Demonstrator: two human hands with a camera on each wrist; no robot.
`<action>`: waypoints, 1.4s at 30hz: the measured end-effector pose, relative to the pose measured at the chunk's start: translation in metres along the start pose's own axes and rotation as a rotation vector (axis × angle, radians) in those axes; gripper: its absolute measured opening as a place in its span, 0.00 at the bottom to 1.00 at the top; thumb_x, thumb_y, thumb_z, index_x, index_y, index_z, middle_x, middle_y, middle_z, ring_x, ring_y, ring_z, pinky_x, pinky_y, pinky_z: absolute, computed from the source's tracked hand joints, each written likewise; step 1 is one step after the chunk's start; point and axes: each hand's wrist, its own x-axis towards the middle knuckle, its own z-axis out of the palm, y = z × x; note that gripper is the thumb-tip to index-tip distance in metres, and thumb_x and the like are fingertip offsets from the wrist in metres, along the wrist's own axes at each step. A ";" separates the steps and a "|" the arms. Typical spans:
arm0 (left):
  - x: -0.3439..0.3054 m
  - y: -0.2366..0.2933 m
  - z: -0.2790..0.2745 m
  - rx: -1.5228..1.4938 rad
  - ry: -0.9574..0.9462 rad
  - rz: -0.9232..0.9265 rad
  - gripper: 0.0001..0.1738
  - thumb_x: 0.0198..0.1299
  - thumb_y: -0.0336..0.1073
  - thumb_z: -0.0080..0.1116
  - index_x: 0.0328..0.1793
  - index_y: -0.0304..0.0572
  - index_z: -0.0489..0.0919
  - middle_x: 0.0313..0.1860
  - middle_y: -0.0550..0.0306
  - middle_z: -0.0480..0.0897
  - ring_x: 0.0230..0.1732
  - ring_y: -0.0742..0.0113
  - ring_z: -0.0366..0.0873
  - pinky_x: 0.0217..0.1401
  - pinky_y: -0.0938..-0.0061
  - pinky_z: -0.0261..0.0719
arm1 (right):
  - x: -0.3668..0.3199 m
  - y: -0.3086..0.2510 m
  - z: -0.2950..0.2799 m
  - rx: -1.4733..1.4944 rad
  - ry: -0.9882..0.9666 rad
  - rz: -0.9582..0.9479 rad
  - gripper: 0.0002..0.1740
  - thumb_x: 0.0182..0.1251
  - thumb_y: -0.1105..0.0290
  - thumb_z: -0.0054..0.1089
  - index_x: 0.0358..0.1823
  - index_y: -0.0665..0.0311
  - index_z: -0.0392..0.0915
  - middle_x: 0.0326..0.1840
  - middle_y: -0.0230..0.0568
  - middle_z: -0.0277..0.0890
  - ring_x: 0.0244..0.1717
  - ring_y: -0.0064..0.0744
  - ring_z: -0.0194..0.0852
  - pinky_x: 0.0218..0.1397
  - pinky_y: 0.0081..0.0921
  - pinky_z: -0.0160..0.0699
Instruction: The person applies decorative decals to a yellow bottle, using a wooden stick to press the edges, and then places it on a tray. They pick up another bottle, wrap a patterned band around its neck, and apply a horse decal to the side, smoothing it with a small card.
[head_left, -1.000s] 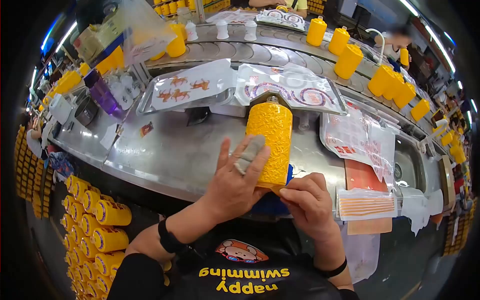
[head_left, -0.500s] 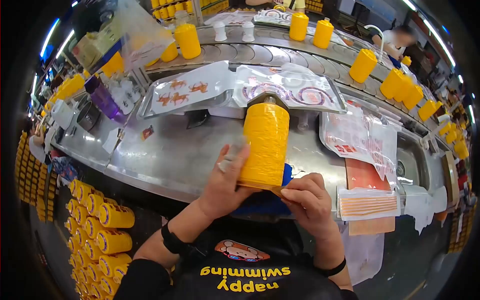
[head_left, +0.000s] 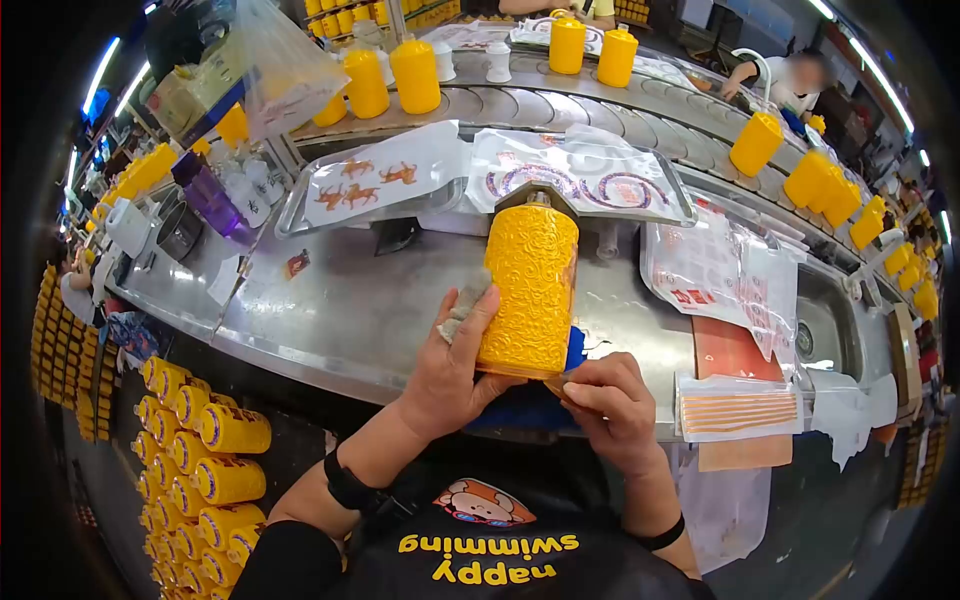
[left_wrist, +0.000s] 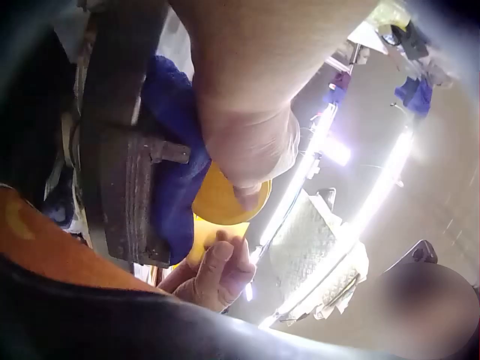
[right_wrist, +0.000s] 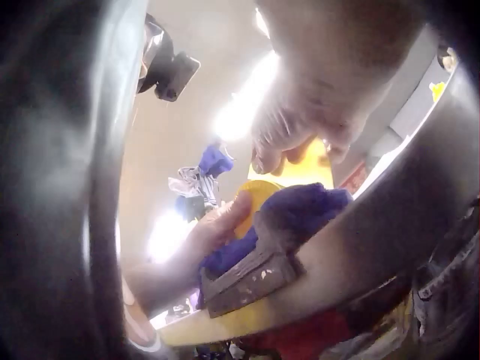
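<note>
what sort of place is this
Probably a factory workshop that decorates bottles: yellow bottles stand along a conveyor, a stack of similar ones sits beside the worktable, and printed sheets are laid out.

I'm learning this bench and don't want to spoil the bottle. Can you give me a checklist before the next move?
1. Yellow bottle steadied: ok, the left hand holds it by the side and base.
2. Yellow film secured: ok, pinched by the right hand.
3. Film flat against the bottle: not ok, part stands off it near the base.
4. Gray cloth ready: ok, in the left hand beside the bottle.
5. Bottle's underside smooth: cannot tell, hidden.
</note>
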 end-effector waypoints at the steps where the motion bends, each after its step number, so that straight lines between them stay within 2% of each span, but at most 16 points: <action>1: -0.002 0.000 0.001 -0.011 -0.007 -0.040 0.49 0.58 0.50 0.69 0.77 0.31 0.57 0.69 0.38 0.70 0.70 0.42 0.69 0.78 0.46 0.53 | -0.002 0.002 -0.001 -0.017 -0.009 -0.010 0.16 0.50 0.78 0.72 0.41 0.59 0.81 0.40 0.34 0.80 0.40 0.37 0.74 0.47 0.32 0.69; 5: -0.007 0.003 0.004 -0.148 -0.029 -0.170 0.48 0.61 0.50 0.67 0.78 0.30 0.55 0.69 0.36 0.70 0.69 0.43 0.71 0.73 0.53 0.63 | -0.005 -0.002 -0.019 -0.116 -0.031 -0.020 0.16 0.49 0.77 0.73 0.41 0.59 0.81 0.40 0.34 0.79 0.41 0.36 0.74 0.47 0.32 0.69; 9: -0.010 0.000 0.005 -0.292 -0.001 -0.205 0.47 0.63 0.50 0.65 0.78 0.31 0.55 0.68 0.36 0.71 0.68 0.47 0.72 0.68 0.61 0.70 | -0.001 -0.013 -0.030 -0.046 -0.040 0.091 0.16 0.54 0.80 0.69 0.45 0.64 0.79 0.41 0.44 0.78 0.42 0.45 0.77 0.46 0.37 0.76; 11: -0.008 -0.001 0.006 -0.260 0.018 -0.144 0.46 0.64 0.52 0.63 0.77 0.30 0.56 0.68 0.37 0.71 0.67 0.48 0.73 0.68 0.62 0.69 | -0.005 -0.005 -0.049 -0.167 0.024 0.195 0.15 0.60 0.83 0.60 0.49 0.69 0.76 0.44 0.53 0.78 0.45 0.54 0.78 0.48 0.40 0.79; 12: -0.008 0.000 0.005 -0.274 0.018 -0.150 0.46 0.64 0.52 0.63 0.77 0.30 0.57 0.68 0.37 0.71 0.67 0.48 0.73 0.68 0.62 0.69 | -0.001 -0.003 -0.065 -0.308 0.056 0.228 0.17 0.59 0.85 0.56 0.50 0.69 0.76 0.49 0.55 0.78 0.49 0.56 0.76 0.53 0.42 0.77; 14: -0.009 -0.002 0.007 -0.298 0.031 -0.161 0.46 0.64 0.52 0.63 0.77 0.29 0.57 0.67 0.37 0.72 0.66 0.47 0.73 0.69 0.62 0.69 | 0.001 0.025 -0.104 -0.644 -0.066 0.256 0.20 0.52 0.90 0.52 0.47 0.69 0.78 0.62 0.56 0.75 0.60 0.54 0.73 0.64 0.42 0.70; 15: -0.009 -0.002 0.009 -0.321 0.031 -0.170 0.46 0.64 0.52 0.64 0.77 0.29 0.57 0.67 0.37 0.72 0.66 0.47 0.73 0.69 0.62 0.69 | 0.006 0.039 -0.121 -0.705 -0.105 0.260 0.14 0.58 0.84 0.50 0.44 0.69 0.78 0.64 0.59 0.72 0.63 0.61 0.68 0.65 0.46 0.69; 18: -0.009 -0.003 0.008 -0.330 0.034 -0.168 0.46 0.64 0.52 0.64 0.77 0.28 0.58 0.68 0.37 0.72 0.67 0.48 0.73 0.69 0.62 0.69 | 0.005 0.091 -0.147 -0.882 -0.343 0.510 0.24 0.57 0.86 0.49 0.53 0.63 0.82 0.68 0.55 0.70 0.68 0.55 0.66 0.71 0.42 0.66; 21: -0.011 -0.006 0.007 -0.301 0.042 -0.156 0.46 0.63 0.52 0.65 0.76 0.28 0.58 0.67 0.37 0.73 0.66 0.49 0.74 0.68 0.63 0.70 | 0.026 0.104 -0.144 -1.021 -0.482 0.868 0.25 0.60 0.84 0.50 0.57 0.58 0.82 0.68 0.53 0.70 0.67 0.54 0.68 0.70 0.41 0.68; 24: -0.010 -0.005 0.006 -0.373 0.037 -0.189 0.46 0.62 0.51 0.66 0.76 0.28 0.59 0.66 0.37 0.75 0.64 0.49 0.76 0.66 0.64 0.72 | 0.022 0.126 -0.152 -1.043 -0.639 0.789 0.22 0.61 0.82 0.52 0.55 0.57 0.83 0.63 0.53 0.74 0.62 0.54 0.71 0.66 0.40 0.72; 27: -0.009 -0.007 0.007 -0.362 0.053 -0.164 0.46 0.62 0.52 0.67 0.76 0.28 0.59 0.65 0.37 0.75 0.63 0.49 0.77 0.65 0.64 0.74 | 0.014 0.141 -0.164 -0.867 -0.577 0.597 0.20 0.60 0.80 0.54 0.53 0.59 0.84 0.58 0.53 0.77 0.58 0.55 0.74 0.62 0.39 0.75; 30: -0.010 -0.010 0.007 -0.359 0.055 -0.141 0.47 0.61 0.52 0.67 0.76 0.28 0.59 0.64 0.37 0.76 0.63 0.48 0.78 0.65 0.63 0.74 | 0.017 0.134 -0.165 -0.733 -0.498 0.620 0.17 0.59 0.78 0.57 0.49 0.62 0.84 0.54 0.54 0.78 0.54 0.56 0.76 0.60 0.39 0.76; 33: -0.010 -0.011 0.007 -0.381 0.039 -0.140 0.46 0.63 0.52 0.65 0.76 0.29 0.59 0.66 0.38 0.74 0.65 0.49 0.75 0.67 0.63 0.71 | 0.004 0.143 -0.162 -0.891 -0.353 0.644 0.10 0.61 0.75 0.55 0.39 0.64 0.85 0.51 0.58 0.78 0.50 0.63 0.76 0.58 0.45 0.76; 35: -0.011 -0.011 0.006 -0.420 -0.002 -0.180 0.45 0.65 0.53 0.63 0.77 0.30 0.58 0.70 0.39 0.70 0.71 0.50 0.70 0.72 0.63 0.65 | 0.001 0.150 -0.162 -0.903 -0.421 0.718 0.10 0.62 0.73 0.56 0.39 0.65 0.85 0.49 0.59 0.78 0.50 0.62 0.76 0.57 0.45 0.76; 39: -0.010 -0.010 0.002 -0.319 -0.003 -0.148 0.44 0.64 0.52 0.64 0.76 0.30 0.59 0.68 0.38 0.72 0.68 0.48 0.71 0.71 0.62 0.67 | 0.019 0.143 -0.156 -0.887 -0.476 0.774 0.09 0.63 0.72 0.57 0.40 0.63 0.85 0.49 0.54 0.79 0.51 0.57 0.75 0.55 0.46 0.77; 42: -0.001 -0.008 -0.008 -0.201 0.025 -0.048 0.42 0.63 0.51 0.64 0.74 0.29 0.62 0.62 0.37 0.77 0.64 0.46 0.76 0.67 0.61 0.71 | 0.013 0.142 -0.153 -0.957 -0.353 0.614 0.07 0.63 0.71 0.59 0.39 0.61 0.84 0.50 0.49 0.79 0.52 0.53 0.73 0.54 0.45 0.76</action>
